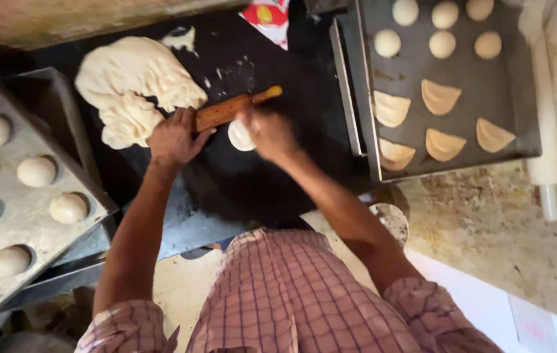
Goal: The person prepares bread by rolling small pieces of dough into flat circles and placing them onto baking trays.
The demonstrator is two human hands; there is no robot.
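A wooden rolling pin (226,110) lies across a small round piece of dough (239,136) on a black work surface (278,176). My left hand (174,138) presses on the pin's left end. My right hand (268,133) bears on the pin near its right end, over the dough disc. A large mass of pale dough (136,85) lies just beyond my left hand.
A dark tray (507,78) at the right holds several dough balls and several folded half-moon pastries. A grey tray (23,209) at the left holds several dough balls. A white rolling pin (545,150) lies beside the right tray on a speckled stone counter (487,229).
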